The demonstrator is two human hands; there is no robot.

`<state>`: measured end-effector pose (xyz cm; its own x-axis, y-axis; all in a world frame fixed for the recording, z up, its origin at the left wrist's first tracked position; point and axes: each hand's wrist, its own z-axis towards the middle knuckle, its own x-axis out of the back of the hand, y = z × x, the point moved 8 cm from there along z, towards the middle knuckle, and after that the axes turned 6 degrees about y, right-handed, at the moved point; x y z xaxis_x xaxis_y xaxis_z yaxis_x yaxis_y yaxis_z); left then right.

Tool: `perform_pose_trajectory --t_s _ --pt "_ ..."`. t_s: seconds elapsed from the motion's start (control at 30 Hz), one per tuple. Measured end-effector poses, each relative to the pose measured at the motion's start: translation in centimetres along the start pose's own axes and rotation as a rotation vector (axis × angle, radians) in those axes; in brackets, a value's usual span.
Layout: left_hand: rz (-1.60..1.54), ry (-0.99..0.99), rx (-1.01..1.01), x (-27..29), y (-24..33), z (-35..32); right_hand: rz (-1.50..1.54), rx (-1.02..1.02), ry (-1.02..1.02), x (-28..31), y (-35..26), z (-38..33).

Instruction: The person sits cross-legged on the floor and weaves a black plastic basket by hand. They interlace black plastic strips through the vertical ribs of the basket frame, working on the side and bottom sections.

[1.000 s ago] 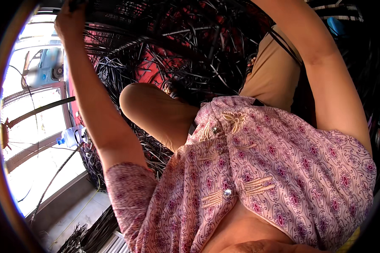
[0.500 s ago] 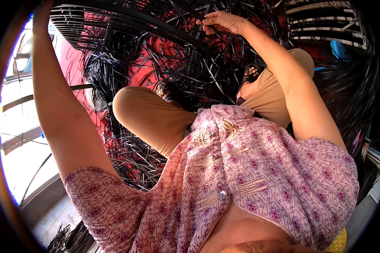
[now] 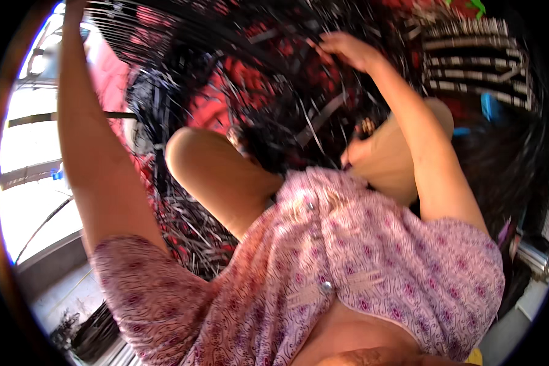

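Across the top stretches a black frame with ribbed, slatted rows (image 3: 134, 27), blurred by motion. My right hand (image 3: 351, 52) is beside its right part, fingers loosely bent and apart, pointing left. No held thing shows in it, and I cannot tell whether the fingertips touch the frame or a strip. My left forearm (image 3: 94, 140) reaches up along the left side to the top edge, where the picture cuts off the hand. Below the frame, loose black plastic strips (image 3: 183, 207) lie thickly over a red surface (image 3: 226, 85), around my knees and sandalled feet.
At the upper right stands a frame wrapped in pale and dark bands (image 3: 470, 64). A blue object (image 3: 489, 107) is beneath it, near a large dark mass of strips (image 3: 506, 158). A shiny metal cylinder (image 3: 534, 259) is at the right edge. More black strips (image 3: 94, 335) lie lower left.
The view has shifted and blurred, so most things sit a little lower. My right hand appears slightly further right and lower. The left arm still reaches to the top edge.
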<state>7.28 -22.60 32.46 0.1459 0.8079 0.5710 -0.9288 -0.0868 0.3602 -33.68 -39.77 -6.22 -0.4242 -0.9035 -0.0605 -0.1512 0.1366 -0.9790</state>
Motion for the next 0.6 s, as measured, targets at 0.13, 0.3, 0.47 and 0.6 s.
perform_pose_trajectory --t_s 0.13,0.3,0.47,0.6 --pt "-0.258 0.079 0.091 -0.2 3.2 -2.7 -0.165 0.100 0.072 5.0 -3.5 -3.5" --pt "-0.107 0.209 -0.057 -4.4 12.2 -7.1 -0.579 0.062 0.474 13.0 -9.8 -13.4" --pt "0.078 0.226 -0.116 -9.1 22.1 -13.8 -0.616 0.164 0.929 20.5 -13.8 -25.6" --pt "-0.034 0.191 -0.198 -14.0 29.3 -22.0 -0.657 0.201 1.114 23.5 -13.5 -36.3"
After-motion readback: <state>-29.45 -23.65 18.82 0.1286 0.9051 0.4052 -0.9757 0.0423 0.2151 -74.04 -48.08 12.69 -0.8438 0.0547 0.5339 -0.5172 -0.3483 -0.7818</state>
